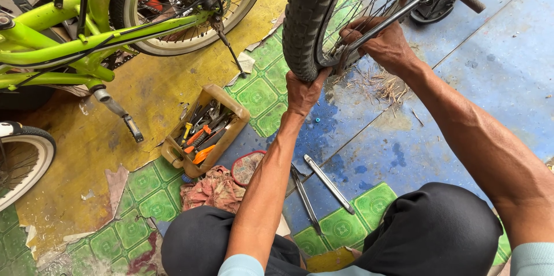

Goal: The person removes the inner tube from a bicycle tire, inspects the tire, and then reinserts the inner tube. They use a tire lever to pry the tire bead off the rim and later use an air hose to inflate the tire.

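Observation:
A black knobbly bicycle tyre (311, 16) on a spoked wheel stands upright in front of me at top centre. My left hand (303, 90) grips the tyre at its lowest part, fingers curled over the tread. My right hand (381, 42) reaches inside the wheel and closes around the rim and a grey metal stay that runs up to the right. Dry grass bits lie on the floor below the wheel.
A lime-green bicycle (86, 33) stands at upper left, its kickstand down. A wooden tool box (231, 131) with several tools sits left of my arm. A dirty rag (213, 189), a round lid (248, 166) and two metal bars (329, 183) lie near my knees.

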`<move>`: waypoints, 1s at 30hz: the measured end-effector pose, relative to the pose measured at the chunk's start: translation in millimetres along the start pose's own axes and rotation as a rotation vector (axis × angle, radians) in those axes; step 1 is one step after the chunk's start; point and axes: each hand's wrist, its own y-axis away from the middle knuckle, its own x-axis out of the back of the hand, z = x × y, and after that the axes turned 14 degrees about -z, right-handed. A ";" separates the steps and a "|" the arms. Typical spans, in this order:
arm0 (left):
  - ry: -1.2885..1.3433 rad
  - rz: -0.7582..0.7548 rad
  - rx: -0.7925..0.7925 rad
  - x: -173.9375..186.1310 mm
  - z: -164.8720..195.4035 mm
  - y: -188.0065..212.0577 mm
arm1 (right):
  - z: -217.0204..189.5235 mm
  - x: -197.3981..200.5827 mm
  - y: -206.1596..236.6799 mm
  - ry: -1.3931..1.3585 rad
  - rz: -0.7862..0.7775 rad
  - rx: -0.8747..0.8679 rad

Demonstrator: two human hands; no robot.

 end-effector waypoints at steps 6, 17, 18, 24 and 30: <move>0.020 0.017 0.005 -0.7 2.2 1.2 | 5.5 -3.0 -1.6 -0.073 -0.009 0.062; 0.058 0.012 0.011 0.8 2.3 1.2 | 4.2 2.0 0.8 -0.120 -0.118 0.116; 0.054 0.012 -0.001 0.7 2.2 1.2 | 4.3 1.2 -0.1 -0.090 -0.094 0.071; 0.081 -0.003 0.022 0.9 4.6 1.4 | 11.0 -7.7 -4.0 0.077 0.029 0.024; 0.099 -0.045 0.022 4.1 9.3 0.1 | 13.8 -16.1 -4.8 -0.175 0.034 0.061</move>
